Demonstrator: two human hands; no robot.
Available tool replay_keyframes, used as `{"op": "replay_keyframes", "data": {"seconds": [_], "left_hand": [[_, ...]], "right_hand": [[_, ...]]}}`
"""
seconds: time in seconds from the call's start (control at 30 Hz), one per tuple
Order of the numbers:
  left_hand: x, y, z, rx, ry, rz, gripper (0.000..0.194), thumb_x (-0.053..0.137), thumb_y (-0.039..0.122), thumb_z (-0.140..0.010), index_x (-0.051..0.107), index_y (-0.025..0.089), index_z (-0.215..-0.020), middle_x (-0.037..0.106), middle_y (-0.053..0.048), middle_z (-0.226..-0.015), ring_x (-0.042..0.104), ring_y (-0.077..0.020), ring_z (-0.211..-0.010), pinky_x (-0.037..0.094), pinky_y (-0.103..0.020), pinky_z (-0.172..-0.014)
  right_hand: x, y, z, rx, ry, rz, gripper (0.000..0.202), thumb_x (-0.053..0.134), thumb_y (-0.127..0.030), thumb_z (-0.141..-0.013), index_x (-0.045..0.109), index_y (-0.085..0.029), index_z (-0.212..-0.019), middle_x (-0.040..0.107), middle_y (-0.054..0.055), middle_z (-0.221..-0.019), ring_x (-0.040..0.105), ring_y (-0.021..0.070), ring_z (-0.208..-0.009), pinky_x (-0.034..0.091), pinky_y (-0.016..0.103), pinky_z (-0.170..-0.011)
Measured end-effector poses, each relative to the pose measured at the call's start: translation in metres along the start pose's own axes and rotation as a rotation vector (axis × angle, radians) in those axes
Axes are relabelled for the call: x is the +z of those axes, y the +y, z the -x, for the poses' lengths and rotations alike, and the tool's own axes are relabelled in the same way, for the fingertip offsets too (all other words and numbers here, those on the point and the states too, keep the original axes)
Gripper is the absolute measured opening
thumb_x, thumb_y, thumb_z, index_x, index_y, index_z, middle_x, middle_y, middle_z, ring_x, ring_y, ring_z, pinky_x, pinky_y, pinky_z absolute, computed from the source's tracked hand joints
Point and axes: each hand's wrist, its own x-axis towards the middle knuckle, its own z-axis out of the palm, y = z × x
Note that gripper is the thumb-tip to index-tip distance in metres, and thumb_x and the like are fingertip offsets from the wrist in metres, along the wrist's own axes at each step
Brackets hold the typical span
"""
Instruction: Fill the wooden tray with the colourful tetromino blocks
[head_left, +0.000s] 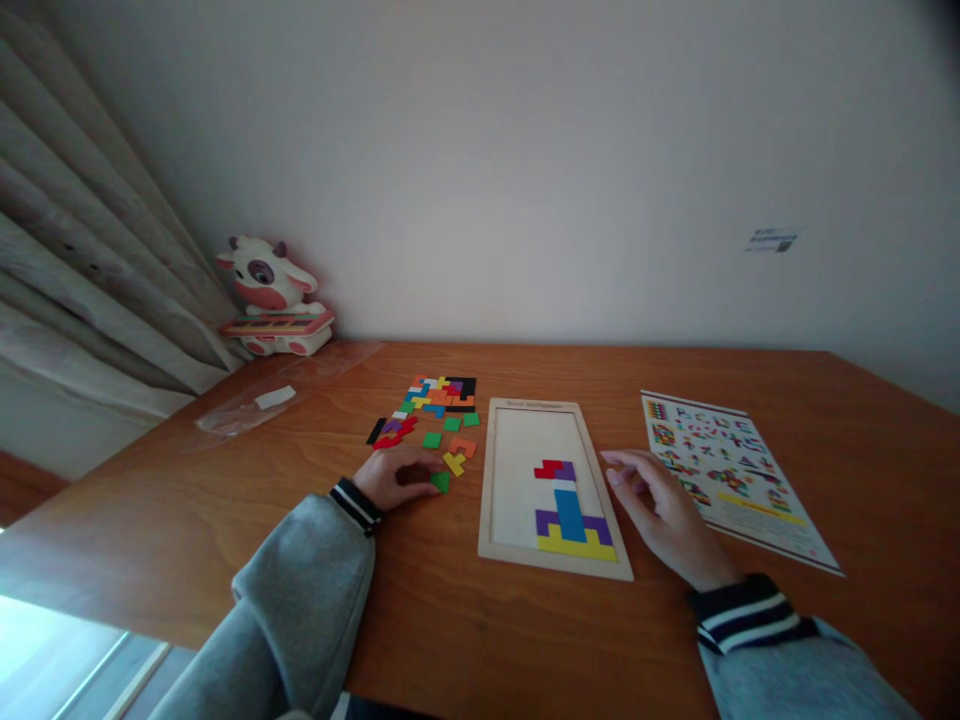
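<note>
Several coloured puzzle pieces lie left of a wooden tray (486, 480). My left hand (397, 478) rests beside them, its thumb and fingertips at a green piece (440, 482) on the table; a firm hold cannot be made out. A yellow piece (454, 463) and an orange piece (463, 447) are just beyond. Inside the tray, yellow (576, 543), purple, blue (570, 515), white and red (548, 469) pieces form a joined shape. My right hand (660, 510) hovers at the tray's right edge, fingers loosely bent and apart, holding nothing.
A printed pattern sheet (739, 470) lies on the table (480, 640) to the right. At the back left stands a cow toy with a keyboard (277, 300), with a clear plastic bag (232, 415) in front of it. Curtains hang at the left; a wall rises behind the table.
</note>
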Motion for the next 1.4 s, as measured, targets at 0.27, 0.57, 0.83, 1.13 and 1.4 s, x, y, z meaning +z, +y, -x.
{"op": "replay_keyframes", "data": {"seconds": [0.27,0.57,0.83,1.13,1.4], "left_hand": [[0.029,0.036,-0.017,0.091,0.124,0.240,0.020,0.071,0.035,-0.085,0.074,0.016,-0.087,0.074,-0.008,-0.084,0.070,-0.0176,-0.080,0.059,-0.031,-0.076],[0.098,0.097,-0.073,0.140,0.362,0.351,0.027,0.064,0.039,-0.090,0.075,0.015,-0.085,0.073,-0.010,-0.086,0.070,-0.0157,-0.077,0.061,-0.028,-0.070],[0.099,0.100,-0.073,0.162,0.201,0.247,0.023,0.062,0.033,-0.092,0.069,0.016,-0.106,0.070,-0.010,-0.101,0.067,-0.0179,-0.096,0.057,-0.032,-0.087],[0.086,0.079,-0.065,0.238,-0.037,-0.020,0.030,0.049,0.027,-0.096,0.057,0.020,-0.125,0.058,-0.012,-0.129,0.055,-0.0225,-0.118,0.047,-0.041,-0.103],[0.082,0.062,-0.065,0.217,-0.045,-0.018,0.032,0.043,0.018,-0.097,0.056,0.021,-0.126,0.056,-0.011,-0.131,0.054,-0.0216,-0.120,0.046,-0.041,-0.104]], "right_hand": [[0.000,-0.003,-0.002,-0.041,0.011,-0.027,0.029,0.050,-0.041,-0.095,0.060,-0.023,-0.115,0.066,0.009,-0.107,0.064,0.0208,-0.087,0.055,0.036,-0.075],[0.014,-0.041,-0.007,-0.091,-0.153,-0.182,0.030,0.058,-0.043,-0.092,0.065,-0.025,-0.115,0.074,0.006,-0.102,0.069,0.0197,-0.087,0.058,0.035,-0.079],[0.002,-0.026,-0.003,0.088,-0.171,-0.261,0.029,0.055,-0.047,-0.092,0.068,-0.022,-0.097,0.074,0.005,-0.087,0.070,0.0200,-0.077,0.059,0.032,-0.069],[-0.004,0.004,-0.003,0.168,-0.036,-0.175,0.031,0.055,-0.044,-0.092,0.068,-0.022,-0.109,0.075,0.009,-0.107,0.070,0.0253,-0.098,0.058,0.039,-0.083],[0.000,-0.004,-0.001,0.159,-0.139,-0.123,0.026,0.052,-0.037,-0.093,0.067,-0.024,-0.110,0.075,0.006,-0.103,0.069,0.0221,-0.093,0.056,0.038,-0.083]]}}
